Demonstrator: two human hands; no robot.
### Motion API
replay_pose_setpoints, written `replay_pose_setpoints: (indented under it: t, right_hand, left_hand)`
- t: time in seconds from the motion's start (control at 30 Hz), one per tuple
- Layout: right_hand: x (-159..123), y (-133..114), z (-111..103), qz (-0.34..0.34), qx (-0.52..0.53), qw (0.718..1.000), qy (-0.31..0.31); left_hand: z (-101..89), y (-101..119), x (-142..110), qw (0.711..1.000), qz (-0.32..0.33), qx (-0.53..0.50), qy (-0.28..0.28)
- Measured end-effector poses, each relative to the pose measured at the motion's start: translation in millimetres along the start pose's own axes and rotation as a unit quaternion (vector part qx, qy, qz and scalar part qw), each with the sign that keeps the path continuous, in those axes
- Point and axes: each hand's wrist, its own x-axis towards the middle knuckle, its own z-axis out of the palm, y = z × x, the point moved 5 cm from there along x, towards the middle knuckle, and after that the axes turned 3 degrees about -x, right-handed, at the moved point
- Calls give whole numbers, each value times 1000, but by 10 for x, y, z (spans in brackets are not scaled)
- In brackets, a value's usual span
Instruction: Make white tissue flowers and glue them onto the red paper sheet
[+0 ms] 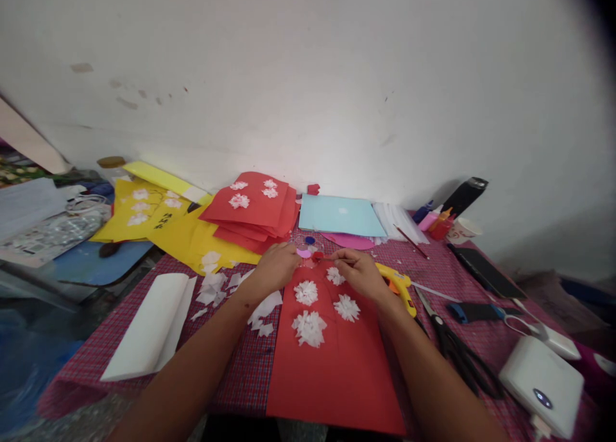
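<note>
A clear palette [308, 242] holds small pools of blue, pink and red paint behind a red paper sheet [332, 371]. My left hand [279, 265] is closed at the palette's left edge, its fingertips partly hidden. In my right hand [359, 272] is a thin paintbrush [330, 258], its tip at the red paint [318, 256]. Below both hands, the red sheet carries white crumpled-paper flowers [309, 328], several in all, and faint branch-like lines. Torn white paper scraps [212, 289] lie beside my left forearm.
Scissors [455, 349], a yellow glue gun [399, 281] and a white power bank [543, 384] lie at right. Paint bottles [436, 222] and another paintbrush [411, 242] are farther back. Red flower sheets [255, 204], yellow sheets [192, 237], light-blue paper [339, 215] and folded white paper [149, 326] surround the work.
</note>
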Motion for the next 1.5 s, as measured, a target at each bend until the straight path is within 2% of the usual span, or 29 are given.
replay_pose_setpoints:
  t: [0.4,0.57,0.8,1.03,1.2,1.5]
  right_hand:
    - [21,41,-49,-12,-51,998,41]
    - [19,9,-52,-35,-106,993,46]
    - [7,-26,-54,-32,-140,988,46]
    - [-15,-102,-9,-14,-110,993,47]
    - [-5,-63,45,-17,-82,995,46]
    - [9,-24,-16,-7,-101,993,67]
  left_hand:
    - [-3,3,-12,1000,2,5,10]
    - [-4,-7,-10,1000,-5,-7,0]
    - [-2,-5,-8,1000,-5,-7,1]
    - [12,-13,-9,1000,-3,-2,7]
    - [13,-7,-8,1000,-3,0,4]
    - [16,3,-1,1000,2,3,-8]
